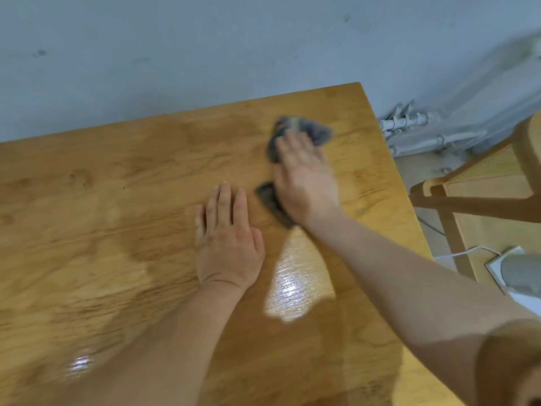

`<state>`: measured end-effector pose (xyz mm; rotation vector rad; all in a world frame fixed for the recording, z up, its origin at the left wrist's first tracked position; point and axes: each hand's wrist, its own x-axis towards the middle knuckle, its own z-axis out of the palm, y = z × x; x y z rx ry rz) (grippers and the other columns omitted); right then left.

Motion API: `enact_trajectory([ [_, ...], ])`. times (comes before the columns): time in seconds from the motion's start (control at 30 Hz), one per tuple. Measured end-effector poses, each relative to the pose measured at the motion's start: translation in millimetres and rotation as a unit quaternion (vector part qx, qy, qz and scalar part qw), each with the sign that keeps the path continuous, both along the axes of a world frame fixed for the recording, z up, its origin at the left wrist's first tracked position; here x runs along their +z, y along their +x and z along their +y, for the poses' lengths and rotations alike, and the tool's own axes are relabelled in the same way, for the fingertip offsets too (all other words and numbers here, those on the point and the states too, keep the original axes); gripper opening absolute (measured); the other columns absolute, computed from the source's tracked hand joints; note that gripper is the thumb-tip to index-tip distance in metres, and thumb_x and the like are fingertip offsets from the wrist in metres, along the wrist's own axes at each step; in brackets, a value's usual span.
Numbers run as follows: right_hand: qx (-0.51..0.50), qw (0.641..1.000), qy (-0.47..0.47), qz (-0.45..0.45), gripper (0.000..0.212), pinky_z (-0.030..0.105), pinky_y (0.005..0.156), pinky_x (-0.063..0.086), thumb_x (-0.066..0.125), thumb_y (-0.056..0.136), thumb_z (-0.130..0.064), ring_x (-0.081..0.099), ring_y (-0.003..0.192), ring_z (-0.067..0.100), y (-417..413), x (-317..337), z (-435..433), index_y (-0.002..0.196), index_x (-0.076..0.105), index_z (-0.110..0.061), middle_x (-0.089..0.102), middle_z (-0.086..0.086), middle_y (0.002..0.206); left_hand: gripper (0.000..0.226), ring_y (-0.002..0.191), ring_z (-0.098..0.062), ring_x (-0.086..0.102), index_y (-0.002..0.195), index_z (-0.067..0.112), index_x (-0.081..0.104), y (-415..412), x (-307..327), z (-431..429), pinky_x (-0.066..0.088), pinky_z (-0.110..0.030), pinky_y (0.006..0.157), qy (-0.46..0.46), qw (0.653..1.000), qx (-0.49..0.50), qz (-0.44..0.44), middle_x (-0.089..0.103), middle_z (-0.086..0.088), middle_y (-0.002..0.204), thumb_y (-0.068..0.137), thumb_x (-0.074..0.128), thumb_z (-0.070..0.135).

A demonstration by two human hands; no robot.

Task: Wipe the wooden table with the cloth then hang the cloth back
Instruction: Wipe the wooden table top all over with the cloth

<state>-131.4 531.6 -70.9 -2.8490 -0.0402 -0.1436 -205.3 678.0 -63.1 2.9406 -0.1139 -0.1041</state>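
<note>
The wooden table (117,200) fills most of the view, glossy with wet-looking patches. A dark grey cloth (304,131) lies on it near the far right corner. My right hand (306,177) presses flat on the cloth with straight fingers; cloth shows beyond the fingertips and beside the wrist, and the hand is blurred. My left hand (227,238) rests flat on the table, fingers straight, just left of the cloth and apart from it.
A grey wall (205,54) runs behind the table's far edge. To the right stand a wooden chair (474,200), white pipes (409,124) along the wall, and a white cable (468,251) on the floor. The table's right edge (401,177) is close to my right hand.
</note>
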Motion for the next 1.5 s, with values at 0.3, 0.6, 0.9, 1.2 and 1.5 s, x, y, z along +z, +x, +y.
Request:
enact_trajectory([
  [0.3,-0.017,0.999,0.031,0.011,0.053,0.044,0.114,0.029,0.033,0.085,-0.019,0.043,0.136,0.031,-16,9,-86,0.131,0.056,-0.004,0.051,0.016,0.143,0.063,0.142,-0.030,0.023,0.141,0.007,0.037,-1,4,-2,0.017,-0.050,0.116,-0.010,1.000,-0.002,0.011,0.030,-0.015,0.152,0.083,0.027,0.029],
  [0.6,0.065,0.995,0.075,0.019,0.045,0.042,0.116,0.025,0.043,0.085,-0.022,0.038,0.140,0.022,28,5,45,0.126,0.060,-0.014,0.050,0.005,0.145,0.064,0.142,-0.030,0.024,0.140,0.006,0.037,-3,4,-2,0.019,-0.050,0.115,0.019,0.999,-0.003,0.028,0.031,-0.016,0.151,0.081,0.029,0.031],
  [0.9,-0.138,0.990,-0.012,0.031,0.060,0.049,0.117,0.020,0.028,0.085,-0.024,0.030,0.143,0.026,45,5,-68,0.140,0.046,-0.009,0.038,0.011,0.153,0.063,0.142,-0.030,0.025,0.140,0.007,0.039,2,3,-1,0.019,-0.051,0.115,-0.002,1.000,-0.007,0.021,0.033,-0.016,0.151,0.083,0.029,0.032],
  [1.2,0.145,0.988,0.049,0.025,0.055,0.044,0.116,0.028,0.032,0.087,-0.027,0.040,0.139,0.023,31,4,45,0.133,0.058,-0.012,0.050,0.005,0.145,0.063,0.141,-0.032,0.026,0.136,0.004,0.039,0,5,0,0.021,-0.052,0.114,0.019,0.999,-0.008,0.044,0.036,-0.018,0.148,0.081,0.031,0.033],
  [1.5,0.032,0.997,-0.018,0.061,0.062,0.044,0.119,0.021,0.025,0.087,-0.029,0.033,0.143,0.024,3,12,-94,0.141,0.048,-0.010,0.040,0.008,0.152,0.064,0.144,-0.026,0.018,0.146,0.010,0.031,5,14,0,0.016,-0.048,0.117,-0.007,0.998,-0.002,0.061,0.026,-0.011,0.155,0.085,0.026,0.030],
])
